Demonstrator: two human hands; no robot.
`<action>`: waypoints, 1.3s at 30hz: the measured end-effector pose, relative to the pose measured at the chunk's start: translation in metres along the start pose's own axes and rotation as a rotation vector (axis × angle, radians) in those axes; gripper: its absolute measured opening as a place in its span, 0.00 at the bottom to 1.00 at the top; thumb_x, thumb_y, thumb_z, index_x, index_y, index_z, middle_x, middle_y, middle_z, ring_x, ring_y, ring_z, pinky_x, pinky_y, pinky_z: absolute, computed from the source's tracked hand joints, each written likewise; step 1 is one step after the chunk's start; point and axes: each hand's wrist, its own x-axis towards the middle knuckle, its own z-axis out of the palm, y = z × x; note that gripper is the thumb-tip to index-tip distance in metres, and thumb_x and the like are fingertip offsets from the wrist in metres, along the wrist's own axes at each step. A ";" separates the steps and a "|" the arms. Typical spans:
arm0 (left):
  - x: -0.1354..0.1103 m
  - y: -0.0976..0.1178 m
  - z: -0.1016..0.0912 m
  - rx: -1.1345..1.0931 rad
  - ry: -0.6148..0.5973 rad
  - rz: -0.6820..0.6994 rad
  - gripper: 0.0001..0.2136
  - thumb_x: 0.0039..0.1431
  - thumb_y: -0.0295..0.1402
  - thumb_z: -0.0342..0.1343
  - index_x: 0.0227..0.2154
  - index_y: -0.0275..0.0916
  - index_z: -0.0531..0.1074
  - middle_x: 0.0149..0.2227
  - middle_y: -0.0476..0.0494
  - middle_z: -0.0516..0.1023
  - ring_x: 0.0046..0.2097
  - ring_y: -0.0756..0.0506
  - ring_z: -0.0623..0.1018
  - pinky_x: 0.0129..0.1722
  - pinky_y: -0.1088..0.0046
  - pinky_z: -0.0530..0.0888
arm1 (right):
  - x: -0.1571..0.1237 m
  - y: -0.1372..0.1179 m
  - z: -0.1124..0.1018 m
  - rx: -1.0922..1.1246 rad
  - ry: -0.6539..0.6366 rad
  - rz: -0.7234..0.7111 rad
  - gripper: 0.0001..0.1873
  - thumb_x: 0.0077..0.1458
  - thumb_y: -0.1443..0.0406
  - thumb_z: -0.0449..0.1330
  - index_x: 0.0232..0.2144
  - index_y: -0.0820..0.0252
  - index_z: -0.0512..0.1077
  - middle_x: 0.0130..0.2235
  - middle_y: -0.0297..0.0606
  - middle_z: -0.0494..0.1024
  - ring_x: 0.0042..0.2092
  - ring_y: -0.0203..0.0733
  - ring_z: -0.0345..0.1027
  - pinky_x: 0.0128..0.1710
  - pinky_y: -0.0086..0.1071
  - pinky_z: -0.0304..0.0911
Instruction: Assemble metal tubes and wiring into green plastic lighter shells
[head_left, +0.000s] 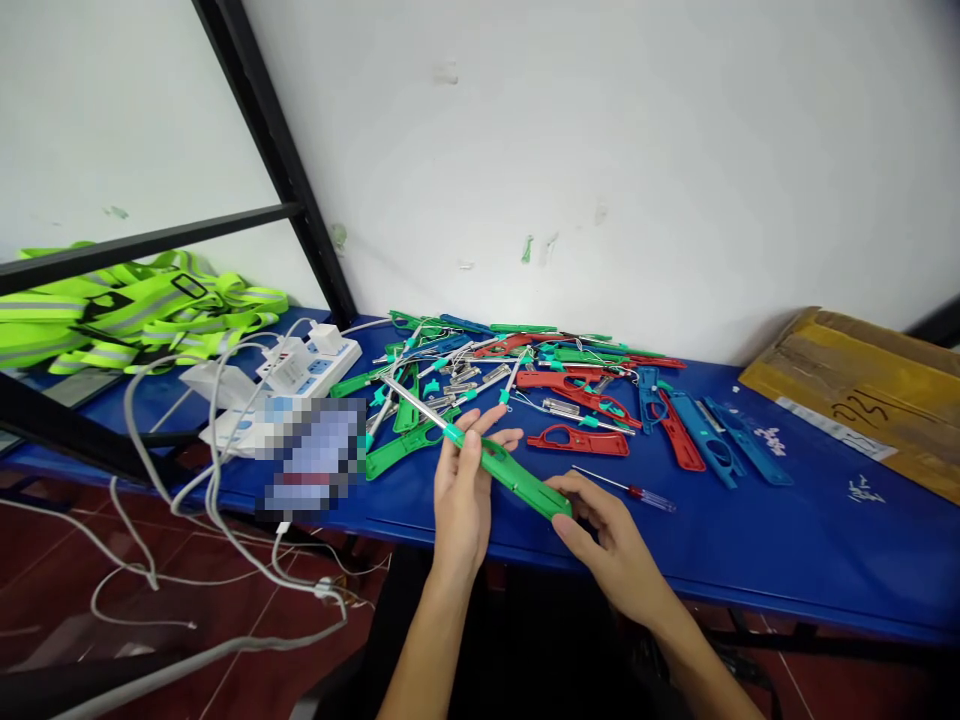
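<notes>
A green long-nosed lighter (525,482) with a silver metal tube slants across the middle, above the table's front edge. Near the base of its tube, my left hand (463,490) is closed around it, thumb on top. My right hand (600,530) grips the lower end of the green handle between thumb and fingers. Behind them lies a heap of lighter parts: green shells, red shells (579,440), metal tubes and clear fuel tanks (562,408). A screwdriver (652,497) with a clear and red handle rests just beyond my right hand.
Blue shell halves (701,435) lie right on the blue table (810,560), near a taped cardboard box (862,390). At left are a white power strip (322,375), trailing cables, a blurred phone-like object (319,455), yellow reflective straps (157,310) and a black frame post (274,140).
</notes>
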 end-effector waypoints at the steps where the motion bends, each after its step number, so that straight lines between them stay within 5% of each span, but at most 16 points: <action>1: 0.001 0.000 -0.001 0.007 0.009 0.007 0.19 0.71 0.48 0.66 0.55 0.41 0.76 0.62 0.32 0.83 0.53 0.37 0.87 0.54 0.58 0.82 | 0.000 0.001 0.000 0.016 0.007 0.015 0.19 0.72 0.49 0.62 0.54 0.51 0.81 0.44 0.37 0.80 0.41 0.42 0.71 0.42 0.34 0.68; 6: -0.001 -0.004 -0.003 0.051 -0.008 0.063 0.18 0.70 0.49 0.67 0.49 0.41 0.75 0.58 0.34 0.85 0.51 0.39 0.88 0.51 0.59 0.85 | 0.000 0.002 0.003 0.074 -0.004 0.104 0.26 0.73 0.45 0.59 0.55 0.55 0.82 0.32 0.34 0.76 0.32 0.39 0.65 0.33 0.33 0.63; 22: -0.004 -0.007 -0.007 0.175 -0.142 0.090 0.15 0.73 0.44 0.65 0.53 0.44 0.70 0.64 0.35 0.80 0.58 0.39 0.85 0.51 0.61 0.86 | 0.004 -0.001 0.001 0.037 0.029 0.102 0.27 0.71 0.43 0.60 0.51 0.56 0.86 0.34 0.37 0.83 0.34 0.42 0.73 0.37 0.33 0.68; 27: -0.007 -0.008 -0.002 0.211 -0.192 -0.013 0.28 0.67 0.46 0.70 0.64 0.48 0.67 0.70 0.34 0.74 0.61 0.37 0.84 0.57 0.59 0.83 | 0.002 0.004 0.009 -0.121 0.211 -0.023 0.22 0.70 0.47 0.63 0.56 0.51 0.84 0.46 0.40 0.86 0.44 0.47 0.79 0.45 0.36 0.74; 31: -0.009 -0.006 0.000 0.345 -0.353 -0.222 0.34 0.65 0.55 0.69 0.66 0.42 0.71 0.61 0.33 0.82 0.60 0.34 0.83 0.62 0.56 0.79 | 0.000 0.005 0.012 -0.071 0.232 -0.099 0.26 0.66 0.48 0.70 0.61 0.51 0.79 0.58 0.44 0.84 0.55 0.52 0.80 0.56 0.42 0.75; 35: -0.008 -0.005 -0.005 0.431 -0.285 -0.170 0.32 0.65 0.61 0.65 0.59 0.39 0.78 0.49 0.39 0.85 0.53 0.37 0.83 0.58 0.61 0.77 | 0.002 0.001 0.009 0.241 0.000 0.031 0.30 0.72 0.46 0.61 0.67 0.55 0.70 0.40 0.39 0.85 0.34 0.41 0.78 0.34 0.33 0.74; 39: -0.009 -0.004 -0.005 0.484 -0.263 -0.077 0.26 0.67 0.59 0.64 0.45 0.38 0.82 0.37 0.45 0.82 0.40 0.44 0.79 0.47 0.68 0.76 | 0.004 -0.005 0.006 0.403 -0.082 0.085 0.28 0.75 0.47 0.58 0.66 0.57 0.67 0.37 0.37 0.83 0.32 0.38 0.76 0.30 0.31 0.67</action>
